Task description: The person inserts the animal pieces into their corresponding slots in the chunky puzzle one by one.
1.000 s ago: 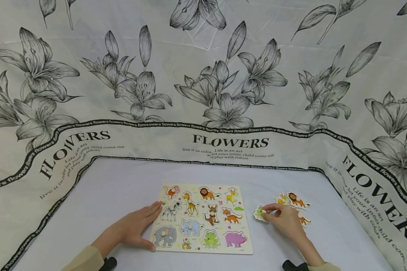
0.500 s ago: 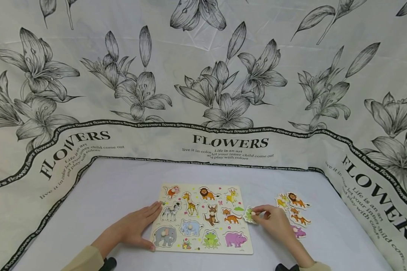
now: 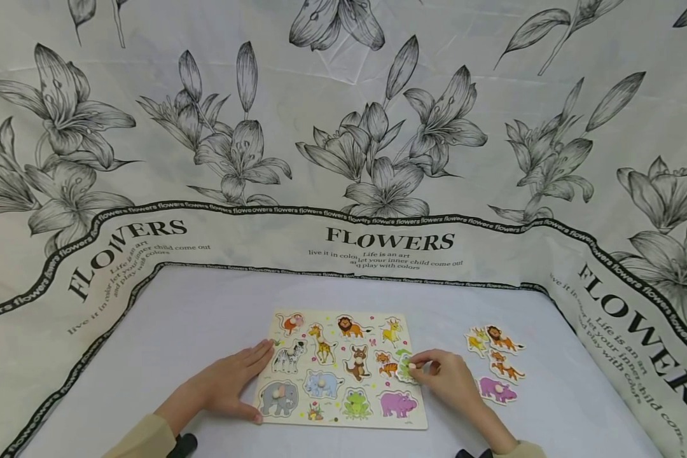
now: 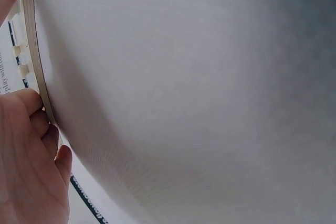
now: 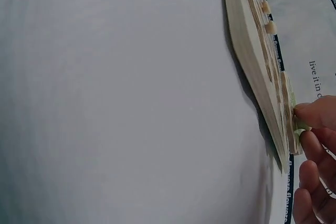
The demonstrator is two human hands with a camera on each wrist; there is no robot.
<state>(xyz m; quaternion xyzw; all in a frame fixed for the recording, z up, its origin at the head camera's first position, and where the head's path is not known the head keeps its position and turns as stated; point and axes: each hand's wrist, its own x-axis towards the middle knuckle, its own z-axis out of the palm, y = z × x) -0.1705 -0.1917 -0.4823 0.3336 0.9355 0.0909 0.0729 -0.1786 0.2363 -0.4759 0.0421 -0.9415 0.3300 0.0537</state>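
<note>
My right hand (image 3: 449, 381) pinches the knob of a frog puzzle piece (image 3: 403, 370) between thumb and fingertips. The piece is over the right edge of the wooden peg puzzle board (image 3: 372, 424), partly covering the tiger picture. A matching frog picture (image 3: 355, 404) shows in the board's bottom row. My left hand (image 3: 229, 385) rests at the board's left edge, thumb spread toward the near corner. In the left wrist view, its fingers (image 4: 44, 124) touch the board's side. Knobbed pieces, such as the elephant (image 3: 278, 399) and rhino (image 3: 322, 384), sit in the board.
Loose puzzle pieces lie right of the board: a yellow horned animal (image 3: 477, 341), a lion (image 3: 504, 338), a tiger (image 3: 506, 367) and a purple hippo (image 3: 497, 390). A white cloth (image 3: 194, 318) covers the table; a flower-printed sheet (image 3: 389, 146) stands behind.
My right hand has moved left with the frog piece, from beside the loose pieces to over the board's right edge, uncovering the hippo and tiger pieces. My left hand stays put.
</note>
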